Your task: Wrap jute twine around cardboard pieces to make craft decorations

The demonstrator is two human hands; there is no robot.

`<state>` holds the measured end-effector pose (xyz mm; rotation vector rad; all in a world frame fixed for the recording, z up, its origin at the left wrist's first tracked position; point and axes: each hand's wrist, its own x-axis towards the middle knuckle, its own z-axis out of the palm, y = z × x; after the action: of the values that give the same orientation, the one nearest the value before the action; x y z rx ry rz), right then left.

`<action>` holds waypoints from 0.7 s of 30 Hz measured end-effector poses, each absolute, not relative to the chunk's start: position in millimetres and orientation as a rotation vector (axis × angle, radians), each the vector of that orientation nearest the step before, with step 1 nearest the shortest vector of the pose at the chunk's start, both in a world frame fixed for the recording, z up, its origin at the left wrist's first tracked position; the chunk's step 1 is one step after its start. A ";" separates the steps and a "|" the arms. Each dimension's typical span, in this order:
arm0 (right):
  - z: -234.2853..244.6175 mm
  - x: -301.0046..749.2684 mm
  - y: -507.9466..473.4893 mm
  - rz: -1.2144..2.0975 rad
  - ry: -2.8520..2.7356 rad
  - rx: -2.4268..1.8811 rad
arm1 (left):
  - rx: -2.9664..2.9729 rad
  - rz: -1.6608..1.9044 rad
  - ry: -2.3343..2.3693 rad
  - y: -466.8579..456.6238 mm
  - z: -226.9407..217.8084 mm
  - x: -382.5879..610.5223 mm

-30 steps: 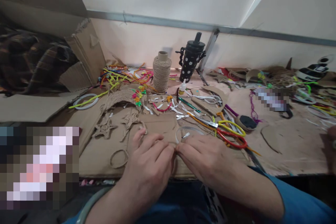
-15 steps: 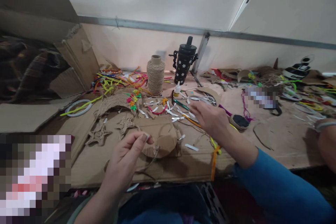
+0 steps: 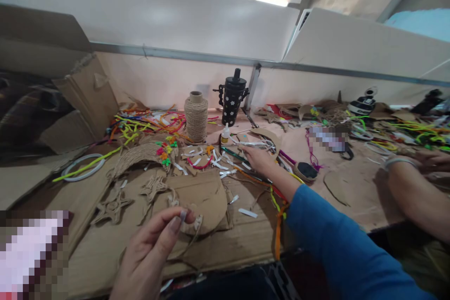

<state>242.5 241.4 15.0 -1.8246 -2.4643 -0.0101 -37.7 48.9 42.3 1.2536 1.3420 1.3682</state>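
Where the left hand pinches: thumb and forefinger meet on a small, pale, flat strip, seemingly by the tips alone so the little piece stays exposed; it shows over the near left part of the rounded brown cardboard panel, though whether the two touch I cannot tell.
Right hand: stretched beyond the panel, to its right, fingertips low beside a slim teal pen; whether they grip anything cannot be told.
Flat white strips: scattered behind and right of the panel, probably for easy reach.
White bottle with a yellow label: upright behind the panel, likely to avoid leaks.
Tan twine spool: on end behind the panel, presumably against rolling.
Brown twine stars: flat, left of the panel, apparently kept aside for elbow room.
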 end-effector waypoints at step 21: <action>4.4 253.8 255.9 -0.011 -2.143 -2.212 | 1.003 1.304 1.326 41.5 56.2 -30.6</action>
<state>253.8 255.9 4.4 -2.2120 -2.1425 -0.0111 -30.6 41.5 56.2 1.0035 1.3260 1.3042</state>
